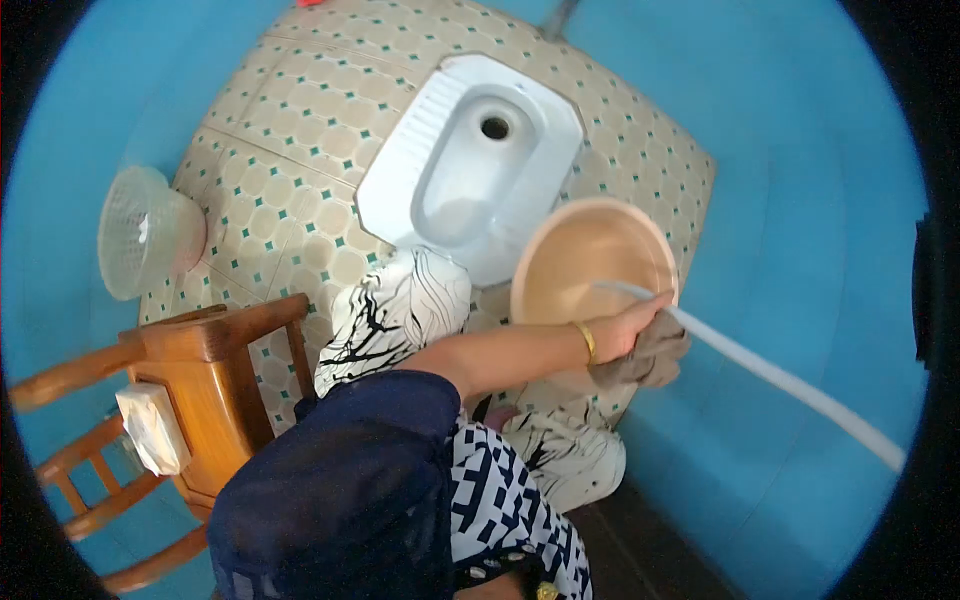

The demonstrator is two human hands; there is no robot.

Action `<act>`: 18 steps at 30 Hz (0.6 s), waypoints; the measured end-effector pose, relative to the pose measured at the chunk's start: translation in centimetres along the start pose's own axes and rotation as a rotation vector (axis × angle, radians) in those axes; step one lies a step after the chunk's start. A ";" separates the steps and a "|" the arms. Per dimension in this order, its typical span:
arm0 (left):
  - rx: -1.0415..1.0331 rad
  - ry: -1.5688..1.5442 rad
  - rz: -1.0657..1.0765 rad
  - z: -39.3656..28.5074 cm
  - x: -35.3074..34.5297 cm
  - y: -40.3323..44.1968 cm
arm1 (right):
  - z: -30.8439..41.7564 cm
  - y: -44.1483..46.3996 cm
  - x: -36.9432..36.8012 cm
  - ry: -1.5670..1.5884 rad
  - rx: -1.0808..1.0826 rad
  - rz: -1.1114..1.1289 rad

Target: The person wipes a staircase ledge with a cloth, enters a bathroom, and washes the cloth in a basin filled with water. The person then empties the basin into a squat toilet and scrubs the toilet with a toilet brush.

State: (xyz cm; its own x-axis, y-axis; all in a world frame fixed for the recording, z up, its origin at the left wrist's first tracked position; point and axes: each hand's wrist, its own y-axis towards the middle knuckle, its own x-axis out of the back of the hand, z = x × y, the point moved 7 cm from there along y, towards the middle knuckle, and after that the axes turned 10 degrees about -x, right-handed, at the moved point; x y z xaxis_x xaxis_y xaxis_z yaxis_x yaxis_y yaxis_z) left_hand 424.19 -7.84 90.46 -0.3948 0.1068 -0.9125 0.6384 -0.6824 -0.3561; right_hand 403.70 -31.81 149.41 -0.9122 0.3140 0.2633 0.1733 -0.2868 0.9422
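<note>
Left hand: arm extended over the near side of the peach basin; gold bangle at the wrist.
Fingers: closed around the pale hose and a bunched brown cloth; exact finger placement partly hidden.
Right hand: out of view.
Hose: runs from the right edge of view to the left hand; a blurred pale length extends beyond the hand, over the basin's interior.
Cloth: hangs from the hand at the basin's near rim; contact with the rim cannot be told.
Basin: on the tiled floor, just beside the squat toilet, near the blue wall.
Wooden chair: at left, bearing a white packet.
Basket: translucent plastic, against the left wall.
Clothing: white trousers with black branching lines.
</note>
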 end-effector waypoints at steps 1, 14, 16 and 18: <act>-0.007 0.025 -0.025 -0.1 -0.4 -0.8 | 1.3 0.3 -0.3 0.004 0.039 -0.023; 0.070 0.112 -0.102 1.0 1.7 0.6 | 9.3 -37.9 -22.2 0.654 -0.591 1.211; 0.088 0.123 -0.093 1.1 1.3 0.2 | 9.9 -40.4 -23.2 0.640 -0.628 1.286; 0.111 0.147 -0.080 1.3 1.2 -0.1 | 11.0 -41.7 -24.2 0.653 -0.567 1.378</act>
State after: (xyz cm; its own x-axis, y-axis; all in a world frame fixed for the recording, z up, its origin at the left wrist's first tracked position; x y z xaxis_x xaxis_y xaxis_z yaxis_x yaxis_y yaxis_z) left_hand 422.74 -8.59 89.64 -0.3360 0.2627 -0.9045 0.5290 -0.7418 -0.4121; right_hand 422.60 -17.50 106.02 -0.2093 -0.8225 0.5289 0.9302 -0.3342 -0.1516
